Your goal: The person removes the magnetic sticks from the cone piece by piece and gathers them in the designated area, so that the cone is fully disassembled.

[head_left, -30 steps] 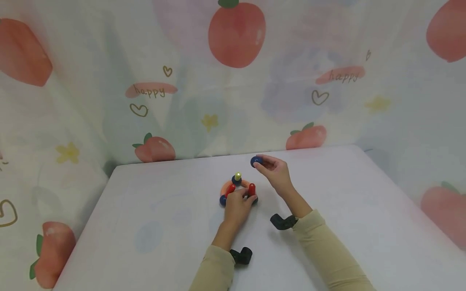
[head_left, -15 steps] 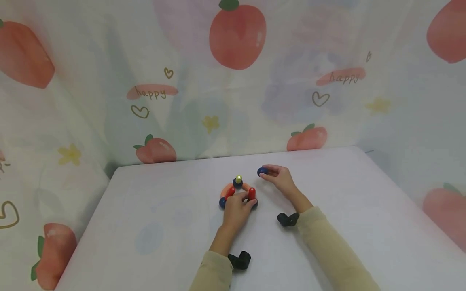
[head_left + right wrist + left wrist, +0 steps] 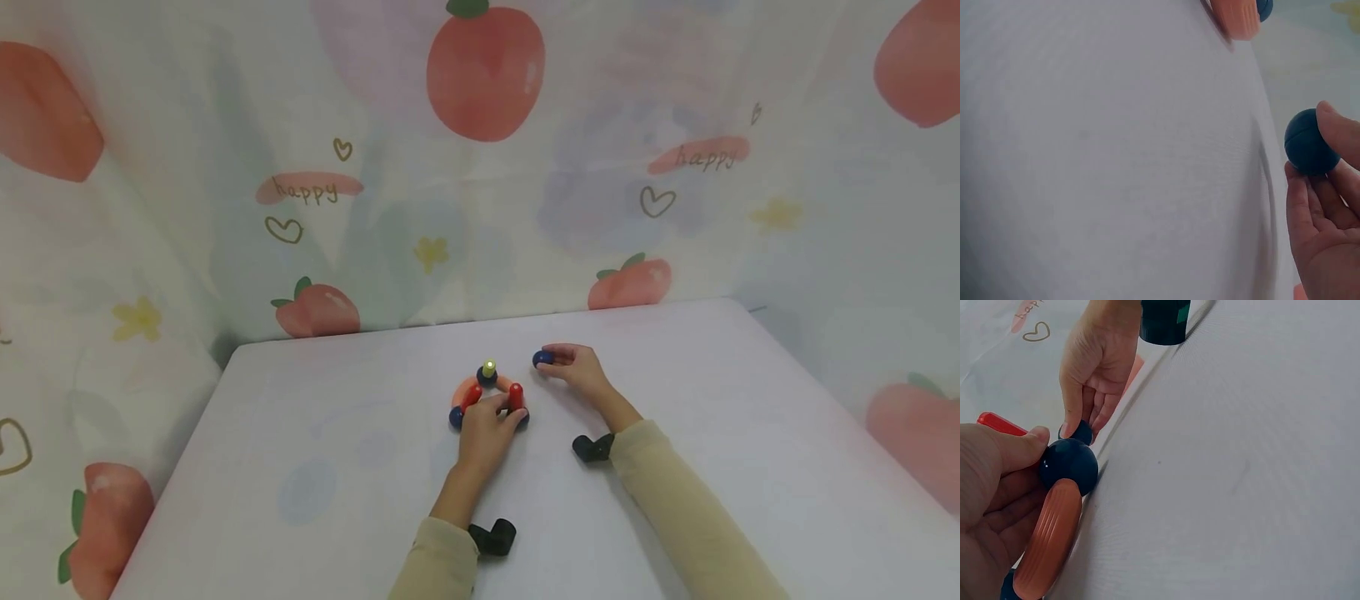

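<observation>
Far table edge (image 3: 645, 309) beyond your right hand (image 3: 582, 371) pinching a blue ball (image 3: 1310, 144), left hand (image 3: 484, 433) pinching the ring's (image 3: 1050, 540) near-right ball (image 3: 1069, 465).

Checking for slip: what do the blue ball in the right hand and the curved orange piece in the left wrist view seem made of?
Blue ball: probably smooth plastic, by its seam line and even surface; painted metal possible.
Curved orange piece: likely satin plastic, by its moulded-looking lengthwise grooves.

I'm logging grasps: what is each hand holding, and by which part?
Right hand: a separate blue ball, pinched by opposite sides; left hand: the toy ring, by a blue joint ball.
</observation>
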Motion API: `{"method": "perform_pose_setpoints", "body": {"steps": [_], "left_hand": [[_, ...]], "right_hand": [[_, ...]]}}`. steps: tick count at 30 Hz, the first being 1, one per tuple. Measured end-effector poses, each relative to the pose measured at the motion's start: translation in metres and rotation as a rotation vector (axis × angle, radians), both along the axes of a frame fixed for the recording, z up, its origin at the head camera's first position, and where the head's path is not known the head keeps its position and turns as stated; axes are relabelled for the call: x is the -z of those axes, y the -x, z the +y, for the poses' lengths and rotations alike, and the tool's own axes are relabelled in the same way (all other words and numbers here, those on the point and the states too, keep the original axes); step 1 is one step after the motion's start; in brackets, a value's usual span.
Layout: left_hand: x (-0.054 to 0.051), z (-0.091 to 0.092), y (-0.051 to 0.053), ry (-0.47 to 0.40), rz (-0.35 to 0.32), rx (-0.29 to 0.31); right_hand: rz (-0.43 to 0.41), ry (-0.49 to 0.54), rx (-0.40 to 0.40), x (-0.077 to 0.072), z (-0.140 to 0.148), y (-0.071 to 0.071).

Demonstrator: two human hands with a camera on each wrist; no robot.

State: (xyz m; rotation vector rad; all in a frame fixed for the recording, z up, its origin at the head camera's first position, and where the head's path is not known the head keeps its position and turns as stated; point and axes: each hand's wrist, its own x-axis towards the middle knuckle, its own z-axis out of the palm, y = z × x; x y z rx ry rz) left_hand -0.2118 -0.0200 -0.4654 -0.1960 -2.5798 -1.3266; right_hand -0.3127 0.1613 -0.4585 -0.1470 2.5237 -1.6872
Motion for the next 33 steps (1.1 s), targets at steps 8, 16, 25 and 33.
{"method": "perform_pose_setpoints", "body": {"steps": [8,16,25,33], "left_hand": [[0.001,-0.001,0.001,-0.014,-0.001,0.007],[0.005,-0.003,0.002,-0.042,-0.015,0.017],[0.008,-0.004,0.003,-0.05,-0.006,0.025],[0.005,-0.003,0.0,0.033,-0.023,0.015]], "right_hand": [[0.007,-0.067,-0.025,0.003,0.001,0.004],[0.009,-0.057,-0.038,0.003,0.0,0.003],[0.014,-0.056,-0.011,-0.004,0.0,-0.003],[0.145,0.035,0.0,-0.016,0.001,-0.027]]}}
